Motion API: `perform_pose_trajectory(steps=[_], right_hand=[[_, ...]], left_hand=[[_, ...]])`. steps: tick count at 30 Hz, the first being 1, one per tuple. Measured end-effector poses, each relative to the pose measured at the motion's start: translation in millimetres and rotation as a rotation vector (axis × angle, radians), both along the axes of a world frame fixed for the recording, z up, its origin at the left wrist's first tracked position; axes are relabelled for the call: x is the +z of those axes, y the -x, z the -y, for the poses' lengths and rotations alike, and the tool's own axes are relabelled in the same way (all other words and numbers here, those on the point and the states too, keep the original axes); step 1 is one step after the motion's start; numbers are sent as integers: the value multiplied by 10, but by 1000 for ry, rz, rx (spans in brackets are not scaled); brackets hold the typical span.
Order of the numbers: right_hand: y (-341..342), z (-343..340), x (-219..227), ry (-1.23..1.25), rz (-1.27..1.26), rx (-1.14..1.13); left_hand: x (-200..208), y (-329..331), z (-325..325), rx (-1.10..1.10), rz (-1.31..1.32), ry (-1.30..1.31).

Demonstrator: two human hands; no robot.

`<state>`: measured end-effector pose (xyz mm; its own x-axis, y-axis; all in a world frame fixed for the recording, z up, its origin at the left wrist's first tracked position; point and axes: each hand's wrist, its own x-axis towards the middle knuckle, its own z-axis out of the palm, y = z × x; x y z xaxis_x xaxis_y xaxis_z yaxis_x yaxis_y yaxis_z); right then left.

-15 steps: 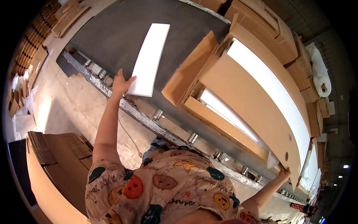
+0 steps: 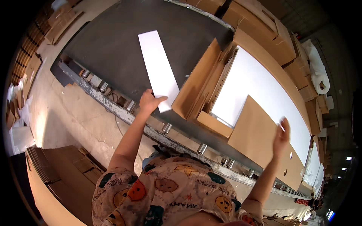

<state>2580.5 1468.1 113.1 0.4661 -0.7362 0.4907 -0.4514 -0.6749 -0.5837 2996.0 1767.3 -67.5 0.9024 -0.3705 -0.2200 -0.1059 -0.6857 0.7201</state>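
Note:
My left hand point(image 2: 150, 101) grips the near end of a long white panel point(image 2: 160, 69), thumb on top and the other fingers at its left edge. The panel lies aslant over the dark belt, its near end beside the flap of an open cardboard carton point(image 2: 198, 81). Inside the carton a broad white board point(image 2: 260, 77) shows. A brown cardboard sheet point(image 2: 252, 130) with two holes lies askew across the carton's near side. Above that sheet and the white board, my right hand point(image 2: 281, 136) is raised with fingers stretched and slightly blurred, holding nothing visible.
The dark conveyor belt point(image 2: 109, 45) has a worn metal side rail point(image 2: 100, 98) with rollers along the near side. Stacked cartons point(image 2: 260, 26) and a white foam roll point(image 2: 318, 77) stand beyond. Folded cardboard point(image 2: 62, 169) is piled at lower left.
The white panel has turned and its near end has come right, with my left hand on it. The cardboard sheet has swung toward me, uncovering the white board; my right hand has let go and risen.

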Motion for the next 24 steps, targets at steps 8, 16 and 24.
perform_pose_trajectory(steps=[8,16,24], right_hand=[[-1912,-1311,-165,-47,-105,765],[-2154,-1534,-255,-492,47,742],[-2063,-1173,55,-549,279,393]], left_hand=[[68,-34,-81,176,-338,406],[1034,223,-862,123,-697,1080],[1417,817,149,-474,-592,778]])
